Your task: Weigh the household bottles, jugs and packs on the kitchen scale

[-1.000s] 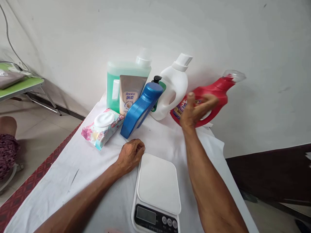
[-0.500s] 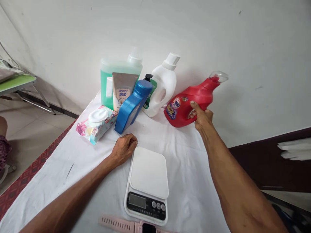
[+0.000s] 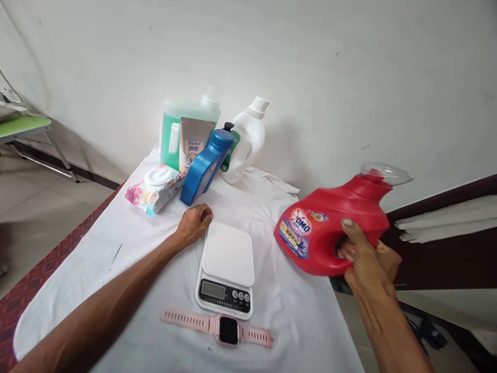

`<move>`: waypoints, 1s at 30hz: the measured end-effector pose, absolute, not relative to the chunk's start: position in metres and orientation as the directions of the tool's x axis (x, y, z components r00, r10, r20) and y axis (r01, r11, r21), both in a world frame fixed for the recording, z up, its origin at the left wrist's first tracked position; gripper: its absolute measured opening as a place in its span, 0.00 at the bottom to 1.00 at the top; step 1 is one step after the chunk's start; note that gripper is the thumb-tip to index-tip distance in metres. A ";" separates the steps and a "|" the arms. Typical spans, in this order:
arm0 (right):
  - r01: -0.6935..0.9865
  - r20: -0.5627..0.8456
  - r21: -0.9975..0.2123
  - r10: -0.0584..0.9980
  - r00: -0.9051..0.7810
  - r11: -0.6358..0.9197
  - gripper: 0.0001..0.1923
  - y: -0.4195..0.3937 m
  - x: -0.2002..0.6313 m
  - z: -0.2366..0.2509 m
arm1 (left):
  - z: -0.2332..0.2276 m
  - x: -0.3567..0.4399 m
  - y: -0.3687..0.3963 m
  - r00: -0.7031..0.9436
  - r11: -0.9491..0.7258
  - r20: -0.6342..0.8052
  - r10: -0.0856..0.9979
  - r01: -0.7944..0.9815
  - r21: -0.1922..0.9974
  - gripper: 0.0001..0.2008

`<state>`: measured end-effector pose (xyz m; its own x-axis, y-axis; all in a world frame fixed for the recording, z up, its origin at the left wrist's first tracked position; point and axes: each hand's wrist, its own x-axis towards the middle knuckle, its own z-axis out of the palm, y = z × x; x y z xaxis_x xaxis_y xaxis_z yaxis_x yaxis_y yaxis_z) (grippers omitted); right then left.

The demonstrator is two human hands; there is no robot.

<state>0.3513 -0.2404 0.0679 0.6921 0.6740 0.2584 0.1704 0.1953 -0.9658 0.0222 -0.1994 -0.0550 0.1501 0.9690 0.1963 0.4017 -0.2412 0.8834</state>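
My right hand grips the handle of a red OMO laundry detergent bottle with a clear cap, tilted to the right over the table's right side. My left hand rests on the white cloth, fingers curled, beside the top left corner of a white kitchen scale; whether anything is inside those fingers is hidden. In front of the scale lies a pink smartwatch with its strap spread flat. Just beyond my left hand stands a blue bottle.
At the back stand a green liquid jug, a Rejoice tube, a black-topped pump bottle and a white bottle. A wet wipes pack lies left. The wall rises behind; a green folding table stands far left.
My right hand has brought the red detergent bottle nearer and to the right, away from the other bottles. My left hand stays by the scale. The view has shifted, showing the whole watch.
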 end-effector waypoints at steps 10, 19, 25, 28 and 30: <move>0.163 0.285 -0.958 0.693 0.662 0.237 0.28 -0.337 0.309 0.125 | -0.056 0.020 -0.200 0.154 -0.246 0.196 0.969 0.473 0.846 0.05; 0.019 0.223 -0.968 0.824 0.521 0.251 0.33 -0.318 0.246 0.111 | -0.057 0.019 -0.200 0.174 -0.249 0.190 0.966 0.437 0.865 0.06; -0.002 0.203 -0.974 0.871 0.448 0.228 0.33 -0.308 0.218 0.094 | -0.058 0.020 -0.198 0.174 -0.255 0.195 0.965 0.466 0.847 0.07; 0.000 0.228 -0.969 0.886 0.403 0.249 0.34 -0.307 0.215 0.087 | -0.058 0.020 -0.198 0.183 -0.261 0.196 0.963 0.462 0.847 0.08; 0.005 0.250 -0.963 0.893 0.375 0.268 0.35 -0.308 0.218 0.082 | -0.058 0.020 -0.198 0.188 -0.261 0.194 0.963 0.460 0.849 0.08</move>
